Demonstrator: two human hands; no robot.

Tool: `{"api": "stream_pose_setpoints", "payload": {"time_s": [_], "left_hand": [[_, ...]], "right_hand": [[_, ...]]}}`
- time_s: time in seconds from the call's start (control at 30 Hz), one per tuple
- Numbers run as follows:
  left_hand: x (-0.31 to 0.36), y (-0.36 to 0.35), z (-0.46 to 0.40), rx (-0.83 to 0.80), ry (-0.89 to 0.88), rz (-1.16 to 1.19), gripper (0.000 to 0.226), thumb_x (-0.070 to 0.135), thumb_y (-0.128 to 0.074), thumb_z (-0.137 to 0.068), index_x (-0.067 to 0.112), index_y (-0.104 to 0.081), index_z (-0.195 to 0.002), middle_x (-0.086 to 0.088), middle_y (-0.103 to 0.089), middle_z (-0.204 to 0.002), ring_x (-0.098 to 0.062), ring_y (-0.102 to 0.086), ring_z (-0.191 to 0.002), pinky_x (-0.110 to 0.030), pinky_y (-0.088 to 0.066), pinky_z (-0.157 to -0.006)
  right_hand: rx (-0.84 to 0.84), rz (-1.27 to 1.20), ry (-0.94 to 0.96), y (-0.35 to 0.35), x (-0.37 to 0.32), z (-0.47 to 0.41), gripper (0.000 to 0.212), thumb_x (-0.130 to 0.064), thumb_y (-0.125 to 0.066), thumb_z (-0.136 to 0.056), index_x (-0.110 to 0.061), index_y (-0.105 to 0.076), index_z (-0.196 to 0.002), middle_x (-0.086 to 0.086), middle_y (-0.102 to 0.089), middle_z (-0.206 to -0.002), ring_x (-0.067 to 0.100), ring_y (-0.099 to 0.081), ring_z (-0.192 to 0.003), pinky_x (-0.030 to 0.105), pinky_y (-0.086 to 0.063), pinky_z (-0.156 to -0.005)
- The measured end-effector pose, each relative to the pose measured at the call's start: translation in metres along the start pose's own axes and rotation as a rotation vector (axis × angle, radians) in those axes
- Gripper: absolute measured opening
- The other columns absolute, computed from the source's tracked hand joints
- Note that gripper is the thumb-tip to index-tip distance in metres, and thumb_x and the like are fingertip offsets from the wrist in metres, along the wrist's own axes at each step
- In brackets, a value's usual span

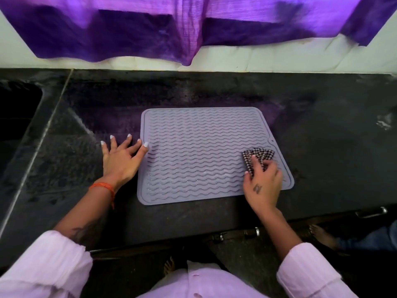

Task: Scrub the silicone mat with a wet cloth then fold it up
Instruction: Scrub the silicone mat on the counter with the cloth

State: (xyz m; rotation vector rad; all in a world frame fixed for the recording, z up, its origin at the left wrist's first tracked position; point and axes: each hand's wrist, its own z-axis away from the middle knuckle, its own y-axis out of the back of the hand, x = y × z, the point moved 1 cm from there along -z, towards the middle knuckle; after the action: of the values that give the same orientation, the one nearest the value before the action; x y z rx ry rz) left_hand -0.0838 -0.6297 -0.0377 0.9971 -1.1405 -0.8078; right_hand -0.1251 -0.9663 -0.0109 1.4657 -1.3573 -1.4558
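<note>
Mat, grey with wavy ridges, lies flat on the dark counter, its near edge close to the counter's front. The right hand rests on the mat near its right edge, fingers curled over a bunched checked cloth and pressing it down onto the ridges. The left hand lies flat with fingers spread on the counter just beside the mat's left edge, holding nothing; its thumb tip reaches the mat's border, seemingly to keep the mat from sliding.

By my reading the scrubbing step is in hand: the mat is fully unfolded, and a faint sheen near the cloth suggests part of it is damp, though how much has been wiped cannot be told. The next move likely calls for drawing the cloth across the ridges toward the left while the left hand steadies the border. Folding is not yet begun, and will need the cloth set aside so both hands can lift an edge.
</note>
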Motion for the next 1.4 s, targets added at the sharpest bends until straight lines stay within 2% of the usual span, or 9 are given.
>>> {"api": "stream_pose_setpoints", "payload": {"time_s": [0.33, 0.57, 0.63, 0.73, 0.87, 0.97, 1.17, 1.3, 1.4], "left_hand": [[0.001, 0.004, -0.002, -0.059, 0.032, 0.076, 0.082, 0.076, -0.006, -0.081, 0.032, -0.044, -0.139, 0.005, -0.023, -0.156, -0.026, 0.008, -0.146, -0.043, 0.022, -0.112], [-0.012, 0.008, -0.008, -0.123, 0.036, 0.195, 0.105, 0.087, 0.014, -0.064, 0.039, -0.042, -0.139, 0.011, -0.021, -0.156, -0.022, 0.017, -0.145, -0.041, 0.028, -0.108], [-0.016, 0.011, -0.011, -0.145, 0.05, 0.233, 0.105, 0.087, 0.018, -0.062, 0.044, -0.046, -0.134, 0.009, -0.023, -0.156, -0.021, 0.018, -0.145, -0.042, 0.029, -0.108], [-0.017, 0.016, -0.015, -0.167, 0.073, 0.278, 0.108, 0.089, 0.019, -0.058, 0.047, -0.05, -0.129, 0.007, -0.024, -0.156, -0.019, 0.018, -0.145, -0.041, 0.031, -0.106], [-0.019, 0.019, -0.013, -0.178, 0.03, 0.212, 0.084, 0.08, 0.007, -0.078, 0.046, -0.047, -0.132, 0.01, -0.026, -0.155, -0.022, 0.015, -0.145, -0.043, 0.031, -0.105], [-0.019, 0.019, -0.008, -0.148, -0.032, 0.081, 0.052, 0.064, -0.025, -0.092, 0.044, -0.041, -0.137, 0.016, -0.023, -0.154, -0.028, 0.014, -0.145, -0.046, 0.031, -0.103], [-0.018, 0.018, -0.008, -0.05, -0.077, 0.02, 0.049, 0.062, -0.04, -0.09, 0.044, -0.043, -0.136, 0.016, -0.027, -0.152, -0.03, 0.014, -0.145, -0.044, 0.034, -0.1], [-0.021, 0.014, -0.007, -0.013, -0.081, 0.028, 0.047, 0.061, -0.042, -0.089, 0.046, -0.044, -0.134, 0.017, -0.029, -0.151, -0.029, 0.014, -0.145, -0.043, 0.036, -0.098], [-0.022, 0.013, -0.006, 0.005, -0.082, 0.031, 0.047, 0.062, -0.043, -0.089, 0.048, -0.044, -0.133, 0.018, -0.029, -0.151, -0.028, 0.014, -0.145, -0.04, 0.039, -0.095]], "right_hand": [[-0.289, -0.173, 0.354, -0.021, -0.129, 0.053, 0.056, -0.042, -0.049, -0.089, -0.024, -0.037, -0.141, 0.008, -0.036, -0.127, 0.024, -0.039, -0.111, 0.033, -0.036, -0.095], [-0.506, -0.427, 0.477, -0.034, -0.197, 0.078, 0.053, -0.037, -0.06, -0.085, -0.024, -0.047, -0.135, 0.009, -0.044, -0.126, 0.028, -0.046, -0.115, 0.033, -0.037, -0.099], [-0.598, -0.574, 0.403, -0.033, -0.197, 0.069, 0.05, -0.031, -0.065, -0.084, -0.024, -0.053, -0.132, 0.006, -0.051, -0.128, 0.022, -0.049, -0.115, 0.024, -0.037, -0.097], [-0.884, -1.116, 0.018, -0.028, -0.18, 0.048, 0.044, -0.009, -0.065, -0.083, -0.016, -0.058, -0.126, 0.004, -0.063, -0.118, 0.009, -0.06, -0.099, 0.012, -0.044, -0.083], [-1.14, -1.684, -0.424, -0.021, -0.138, 0.014, 0.034, -0.01, -0.052, -0.084, -0.005, -0.057, -0.118, 0.01, -0.068, -0.099, 0.02, -0.066, -0.083, 0.032, -0.055, -0.074], [-1.121, -1.937, -0.525, -0.015, -0.098, -0.015, 0.037, -0.029, -0.055, -0.085, -0.001, -0.063, -0.109, 0.016, -0.068, -0.101, 0.026, -0.067, -0.086, 0.04, -0.056, -0.079], [-1.037, -1.475, -0.389, -0.015, -0.076, -0.056, 0.042, -0.012, -0.066, -0.071, -0.001, -0.057, -0.11, 0.011, -0.071, -0.09, 0.019, -0.068, -0.074, 0.027, -0.056, -0.059], [-1.077, -1.128, -0.176, -0.022, -0.109, -0.079, 0.056, -0.011, -0.076, -0.059, -0.005, -0.06, -0.113, 0.013, -0.069, -0.102, 0.023, -0.068, -0.085, 0.03, -0.056, -0.065], [-1.123, -1.084, -0.028, -0.021, -0.142, -0.108, 0.042, -0.013, -0.075, -0.062, -0.01, -0.066, -0.102, 0.007, -0.072, -0.095, 0.019, -0.069, -0.083, 0.026, -0.056, -0.064]]}}
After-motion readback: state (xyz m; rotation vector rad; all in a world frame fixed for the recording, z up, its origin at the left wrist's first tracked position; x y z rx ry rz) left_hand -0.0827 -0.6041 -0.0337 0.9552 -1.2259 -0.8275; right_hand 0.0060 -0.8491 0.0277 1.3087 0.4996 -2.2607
